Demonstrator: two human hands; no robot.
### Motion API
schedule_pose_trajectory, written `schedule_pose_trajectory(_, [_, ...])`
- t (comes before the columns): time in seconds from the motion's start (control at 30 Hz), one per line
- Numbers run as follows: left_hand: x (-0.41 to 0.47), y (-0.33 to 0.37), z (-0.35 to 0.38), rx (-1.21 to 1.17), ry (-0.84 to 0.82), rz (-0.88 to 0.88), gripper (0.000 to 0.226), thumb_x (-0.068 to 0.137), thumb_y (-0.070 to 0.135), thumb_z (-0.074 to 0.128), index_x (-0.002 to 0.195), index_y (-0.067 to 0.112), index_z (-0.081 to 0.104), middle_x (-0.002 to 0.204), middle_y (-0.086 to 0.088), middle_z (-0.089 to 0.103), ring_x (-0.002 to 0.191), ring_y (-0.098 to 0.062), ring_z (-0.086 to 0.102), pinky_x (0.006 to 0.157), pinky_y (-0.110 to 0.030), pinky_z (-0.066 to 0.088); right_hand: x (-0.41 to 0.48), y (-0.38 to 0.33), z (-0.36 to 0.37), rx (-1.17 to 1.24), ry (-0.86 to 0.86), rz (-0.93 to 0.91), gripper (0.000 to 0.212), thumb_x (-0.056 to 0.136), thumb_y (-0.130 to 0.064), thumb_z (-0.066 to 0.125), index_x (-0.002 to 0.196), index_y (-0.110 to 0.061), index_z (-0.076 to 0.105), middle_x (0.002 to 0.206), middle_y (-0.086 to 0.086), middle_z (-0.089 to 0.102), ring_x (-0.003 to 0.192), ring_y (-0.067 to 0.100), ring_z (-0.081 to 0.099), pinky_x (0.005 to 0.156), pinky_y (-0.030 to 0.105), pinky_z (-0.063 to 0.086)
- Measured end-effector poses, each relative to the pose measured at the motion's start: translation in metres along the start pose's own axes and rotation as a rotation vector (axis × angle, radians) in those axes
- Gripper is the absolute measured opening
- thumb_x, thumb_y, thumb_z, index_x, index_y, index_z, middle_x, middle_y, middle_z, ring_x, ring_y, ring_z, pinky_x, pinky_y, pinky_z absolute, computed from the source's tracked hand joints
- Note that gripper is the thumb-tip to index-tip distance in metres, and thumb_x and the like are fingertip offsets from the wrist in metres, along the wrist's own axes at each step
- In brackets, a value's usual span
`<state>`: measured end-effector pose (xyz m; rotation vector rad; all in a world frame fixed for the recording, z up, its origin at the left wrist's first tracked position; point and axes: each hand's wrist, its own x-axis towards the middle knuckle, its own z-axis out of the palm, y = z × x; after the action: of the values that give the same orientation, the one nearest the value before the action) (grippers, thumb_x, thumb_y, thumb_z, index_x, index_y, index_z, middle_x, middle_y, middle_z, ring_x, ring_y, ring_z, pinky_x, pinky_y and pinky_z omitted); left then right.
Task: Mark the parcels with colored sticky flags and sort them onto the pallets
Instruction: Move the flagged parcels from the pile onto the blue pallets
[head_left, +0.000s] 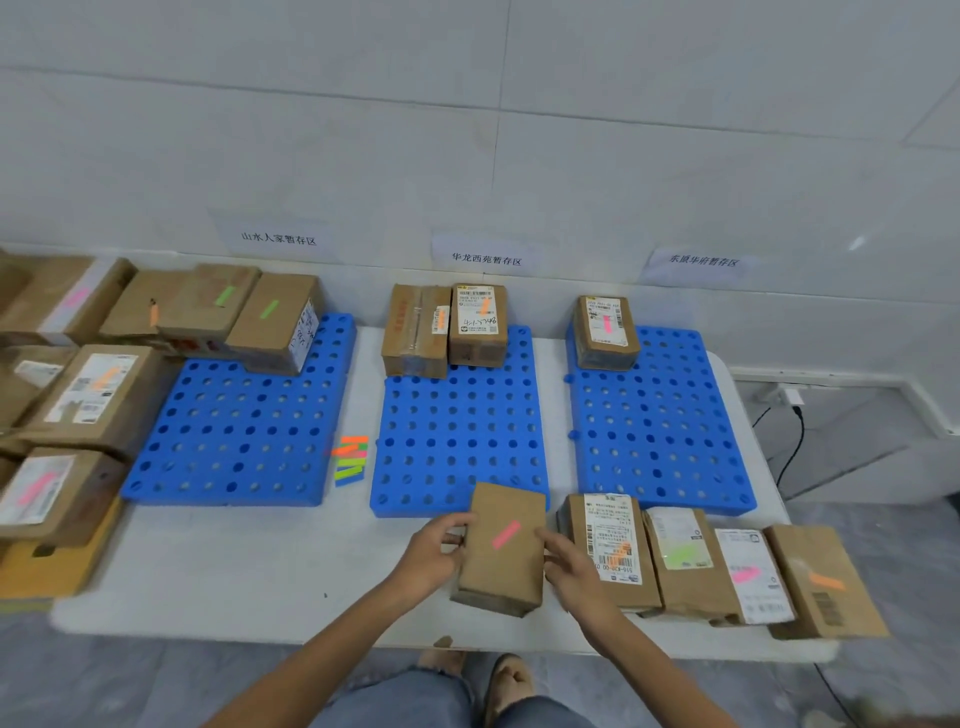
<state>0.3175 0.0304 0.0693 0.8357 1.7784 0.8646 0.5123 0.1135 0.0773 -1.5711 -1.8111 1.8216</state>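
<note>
Hands: left hand (436, 553) and right hand (574, 571), fingers clamped on brown box (501, 551) with pink flag.
Beside: four flagged boxes (680, 561), just right.
Behind: blue pallet (457, 431), sticky flags (352, 460).

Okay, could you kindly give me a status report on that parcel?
Left grip, right grip: both hold pink-flagged parcel. Parcel over middle pallet's front edge. Four flagged parcels sit beside it, right.
</note>
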Motion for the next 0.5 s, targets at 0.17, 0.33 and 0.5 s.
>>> schedule_pose_trajectory(0.17, [-0.002,0.028,-0.021,-0.070,0.105,0.149,0.044,0.087,-0.006,0.055,0.118,0.025,0.056,0.121,0.011,0.048,0.107,0.000,0.050,0.080,-0.007,0.045,0.006,-0.036,-0.001,0.056,0.020,-0.143,0.041,0.097,0.000,0.041,0.132,-0.020,0.047,0.124,0.004,0.053,0.104,0.004,0.053,0.073,0.004,0.045])
schedule_pose_trajectory(0.33, [0.016,0.058,-0.038,-0.117,0.188,0.260,0.047,0.084,-0.008,0.058,0.119,0.024,0.058,0.120,0.016,0.048,0.106,0.008,0.049,0.080,-0.008,0.045,0.025,-0.070,-0.003,0.112,0.091,-0.253,0.041,0.095,0.001,0.045,0.127,-0.024,0.049,0.127,0.009,0.055,0.113,0.018,0.055,0.078,0.010,0.048])
schedule_pose_trajectory(0.5, [0.031,0.076,-0.054,-0.075,0.204,0.316,0.049,0.084,-0.005,0.059,0.123,0.025,0.058,0.120,0.014,0.049,0.108,0.006,0.047,0.084,-0.003,0.039,0.037,-0.090,-0.007,0.124,0.135,-0.315,0.042,0.095,-0.003,0.046,0.131,-0.024,0.050,0.132,0.001,0.051,0.113,0.012,0.053,0.075,0.012,0.050])
